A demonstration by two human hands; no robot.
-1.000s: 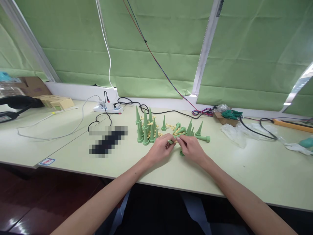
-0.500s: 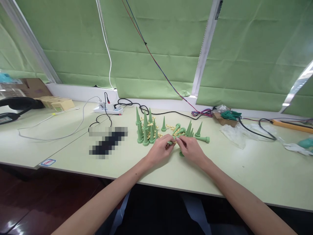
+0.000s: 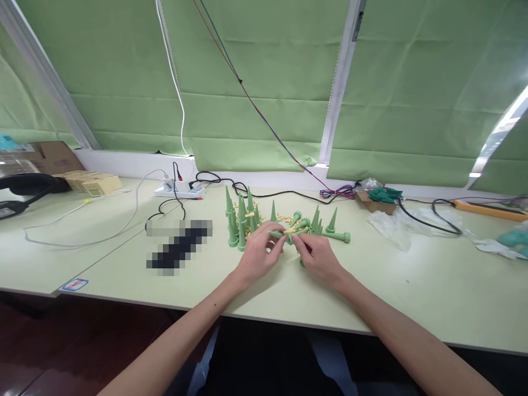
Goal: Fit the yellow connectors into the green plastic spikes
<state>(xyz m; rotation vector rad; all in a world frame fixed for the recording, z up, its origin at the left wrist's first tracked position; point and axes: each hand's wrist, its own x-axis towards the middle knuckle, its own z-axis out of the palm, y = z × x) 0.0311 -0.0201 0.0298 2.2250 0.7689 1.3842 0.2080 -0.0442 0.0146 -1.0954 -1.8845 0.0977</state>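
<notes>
My left hand (image 3: 260, 252) is closed round a green plastic spike (image 3: 275, 234), its tapered tip pointing left past the fingers. At the spike's other end, the thumb and fingers of my right hand (image 3: 319, 257) pinch a small yellow plastic piece (image 3: 290, 231). The two pieces meet or nearly touch; the fingers hide the exact join. Beside my left hand stands a cluster of upright green spikes (image 3: 231, 225), several with yellow pieces sticking out of their sides. Just beyond both hands lie more green spikes (image 3: 303, 223) and a scatter of loose yellow pieces.
A green spike (image 3: 337, 236) lies on its side right of my hands, near an upright one (image 3: 332, 221). Clear plastic bags (image 3: 390, 228) and a small cardboard box (image 3: 375, 202) sit further right. Cables run from a power strip (image 3: 179, 190) at the back left.
My left hand has turned so the green spike now shows with its tip leftward. The yellow piece between my hands has come into clearer view. The camera has shifted slightly.
</notes>
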